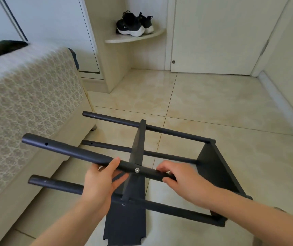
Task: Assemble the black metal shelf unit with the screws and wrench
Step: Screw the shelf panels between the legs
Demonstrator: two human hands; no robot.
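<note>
The black metal shelf unit (213, 167) lies on its side on the tiled floor, its poles pointing left toward the sofa. A middle shelf panel (138, 144) and an end panel at the right join the poles. My left hand (103, 181) holds the nearest upper pole (67, 150), thumb on top, just left of a silver screw (137, 169). My right hand (179, 180) grips the same pole just right of that screw. A loose black shelf panel (124, 226) lies flat on the floor beneath. No wrench shows.
A sofa with a lace-patterned cover (27, 110) stands close on the left. A corner shelf holds a pair of black sneakers (133, 23). A white door (213, 36) is behind. Beige floor tiles (222, 107) stretch beyond the unit.
</note>
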